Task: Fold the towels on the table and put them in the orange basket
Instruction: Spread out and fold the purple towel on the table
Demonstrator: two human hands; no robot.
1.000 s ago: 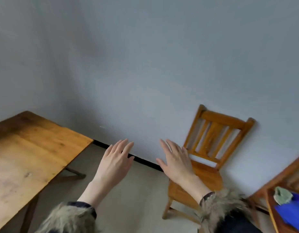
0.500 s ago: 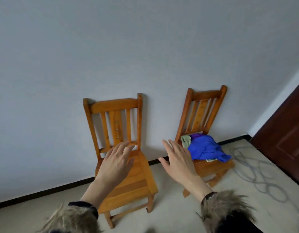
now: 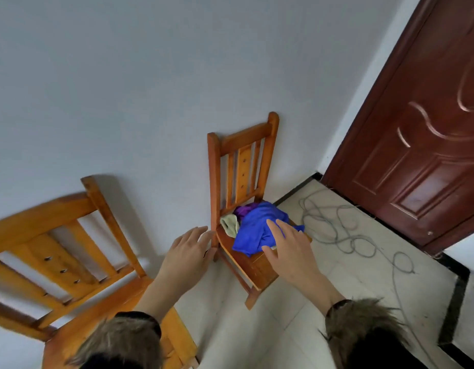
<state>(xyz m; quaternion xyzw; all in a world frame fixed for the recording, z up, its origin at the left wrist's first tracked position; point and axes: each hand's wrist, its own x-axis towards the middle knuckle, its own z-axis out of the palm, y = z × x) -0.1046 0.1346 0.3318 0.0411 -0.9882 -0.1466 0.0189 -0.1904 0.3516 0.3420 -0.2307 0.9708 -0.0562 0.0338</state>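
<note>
A: Nearest to us are our fur cuffs [image 3: 118, 339], then our two hands, both flat with fingers straight, holding nothing. Our left hand [image 3: 186, 255] hangs over the gap between the two chairs; our right hand [image 3: 290, 251] reaches ahead.

B: And the towels?

A: Piled on the seat of the far chair [image 3: 253, 265], ahead and a little right of us. Our right hand is nearer: it overlaps the blue towel [image 3: 257, 227], though we cannot tell if it touches. The heap runs from the chair back towards the front edge.

B: How many do we count?

A: Three cloths: one blue, one purple [image 3: 244, 210] behind it, one pale green [image 3: 229, 225] to the left. Two chairs; the near chair [image 3: 71, 251] holds nothing we can see. One grey cable [image 3: 345, 230] and one door [image 3: 422, 134] lie beyond. We see no basket or table.
</note>
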